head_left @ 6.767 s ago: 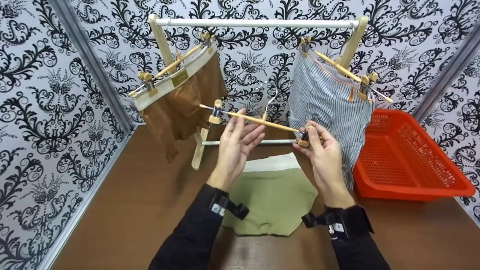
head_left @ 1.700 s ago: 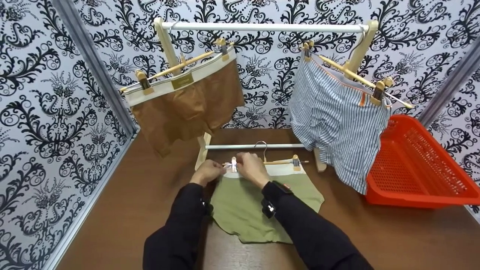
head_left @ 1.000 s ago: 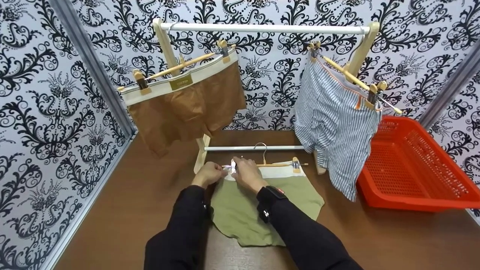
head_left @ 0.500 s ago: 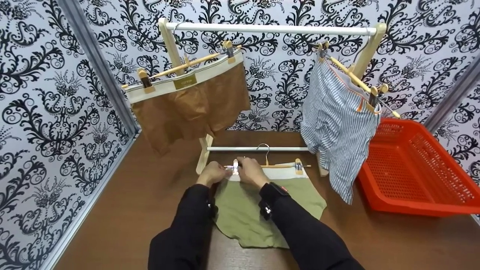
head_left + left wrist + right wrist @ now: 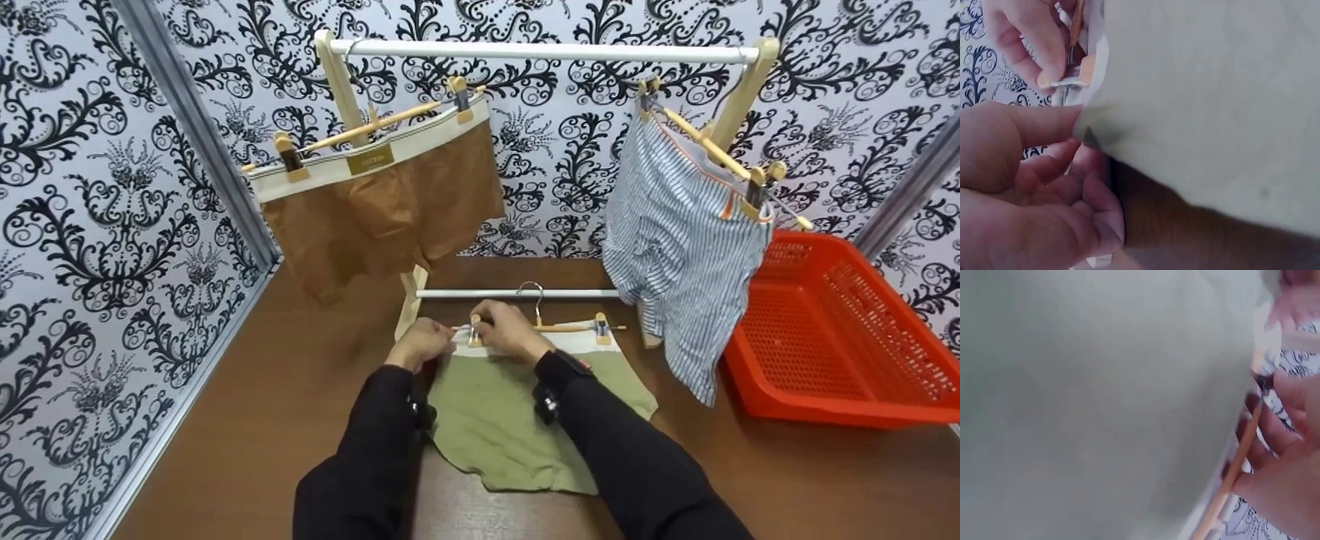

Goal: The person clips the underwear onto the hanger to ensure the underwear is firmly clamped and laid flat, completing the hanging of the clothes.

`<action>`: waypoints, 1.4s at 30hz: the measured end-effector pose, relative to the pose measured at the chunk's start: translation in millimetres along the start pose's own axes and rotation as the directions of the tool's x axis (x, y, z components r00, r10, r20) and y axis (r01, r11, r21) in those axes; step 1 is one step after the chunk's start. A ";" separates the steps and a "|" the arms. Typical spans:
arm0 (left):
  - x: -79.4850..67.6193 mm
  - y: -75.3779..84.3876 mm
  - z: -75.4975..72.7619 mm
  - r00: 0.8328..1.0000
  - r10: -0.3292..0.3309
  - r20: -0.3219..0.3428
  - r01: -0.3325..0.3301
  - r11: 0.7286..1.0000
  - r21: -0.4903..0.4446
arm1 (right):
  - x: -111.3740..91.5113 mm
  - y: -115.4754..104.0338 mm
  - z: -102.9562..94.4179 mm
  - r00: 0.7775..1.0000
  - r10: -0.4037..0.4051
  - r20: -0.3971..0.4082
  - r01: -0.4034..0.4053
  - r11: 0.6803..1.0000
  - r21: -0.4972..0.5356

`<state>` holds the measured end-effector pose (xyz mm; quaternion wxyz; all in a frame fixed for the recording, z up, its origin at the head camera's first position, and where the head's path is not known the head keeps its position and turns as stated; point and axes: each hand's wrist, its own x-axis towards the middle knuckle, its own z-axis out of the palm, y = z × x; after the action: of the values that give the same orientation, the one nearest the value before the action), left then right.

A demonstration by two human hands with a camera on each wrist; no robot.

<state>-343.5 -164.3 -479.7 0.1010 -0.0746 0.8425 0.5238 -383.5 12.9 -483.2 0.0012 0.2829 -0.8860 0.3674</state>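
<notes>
Olive-green shorts with a white waistband lie on the table. A wooden clip hanger lies along the waistband, its metal hook pointing away from me. Its right clip sits over the waistband's right end. At the other end, my left hand pinches the corner of the shorts between thumb and fingers, close up in the left wrist view. My right hand grips the left clip, which is at the waistband's edge. In the right wrist view the hanger bar runs beside the right hand's fingers.
A rack with a white top rail stands behind. From it hang brown shorts on the left and striped shorts on the right, both on clip hangers. A red plastic basket stands at the right on the brown table.
Earlier both hands held the hanger in the air; now it lies at the waistband with its right clip over the cloth. Over the last second the hands have barely shifted around the left clip.
</notes>
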 end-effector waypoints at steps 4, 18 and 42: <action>-0.5 3.1 -0.8 0.998 -0.025 0.061 0.026 0.999 -0.021 | 4.2 2.5 -11.3 0.998 0.037 0.059 -0.046 0.987 0.154; -0.1 -7.8 4.3 0.999 -0.004 0.044 0.011 0.987 -0.159 | 7.0 2.1 -27.8 0.991 0.024 0.133 -0.058 0.963 0.262; 1.1 -12.8 8.3 0.998 0.039 0.047 -0.021 0.946 -0.324 | 11.3 9.1 -38.9 0.999 -0.017 0.041 0.003 0.942 0.336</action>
<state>-340.9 -162.5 -494.7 0.1018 -0.0634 0.7432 0.6582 -405.5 37.8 -458.4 -0.0642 0.2913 -0.8088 0.5068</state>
